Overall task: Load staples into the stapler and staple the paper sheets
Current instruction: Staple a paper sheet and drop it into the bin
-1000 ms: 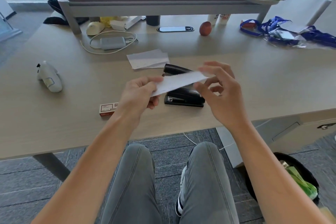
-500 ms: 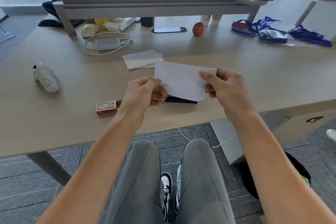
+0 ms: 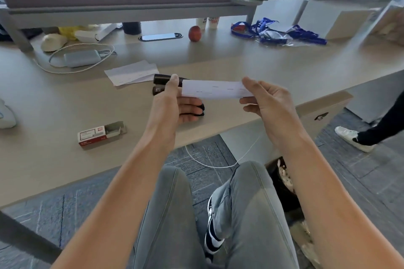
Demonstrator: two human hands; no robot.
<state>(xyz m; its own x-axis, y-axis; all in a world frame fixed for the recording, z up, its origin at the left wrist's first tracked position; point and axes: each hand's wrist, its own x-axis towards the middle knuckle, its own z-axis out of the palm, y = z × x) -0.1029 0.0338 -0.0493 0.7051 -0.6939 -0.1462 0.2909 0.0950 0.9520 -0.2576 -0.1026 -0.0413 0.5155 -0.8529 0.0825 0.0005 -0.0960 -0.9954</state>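
Both hands hold a small white stack of paper sheets (image 3: 215, 90) above the desk's front edge, tilted nearly flat so I see it almost edge-on. My left hand (image 3: 177, 102) pinches its left end and my right hand (image 3: 265, 100) pinches its right end. Behind and below the paper lies the black stapler (image 3: 160, 84), mostly hidden by my left hand and the sheets. An open red-and-white staple box (image 3: 98, 134) lies on the desk (image 3: 65, 102) to the left. More white paper slips (image 3: 132, 72) rest further back.
At the back of the desk are a grey charger with a white cable (image 3: 79, 59), a phone (image 3: 160, 36), an apple (image 3: 194, 33) and blue lanyards (image 3: 277, 31). A white object (image 3: 6, 114) is at the left edge. A person's leg and shoe (image 3: 358, 137) stand on the right. A bin (image 3: 284, 183) sits under the desk.
The sheets went from nearly flat to upright facing me, then tilted back down to nearly flat. My view shifted to the right; a person's leg came into sight.
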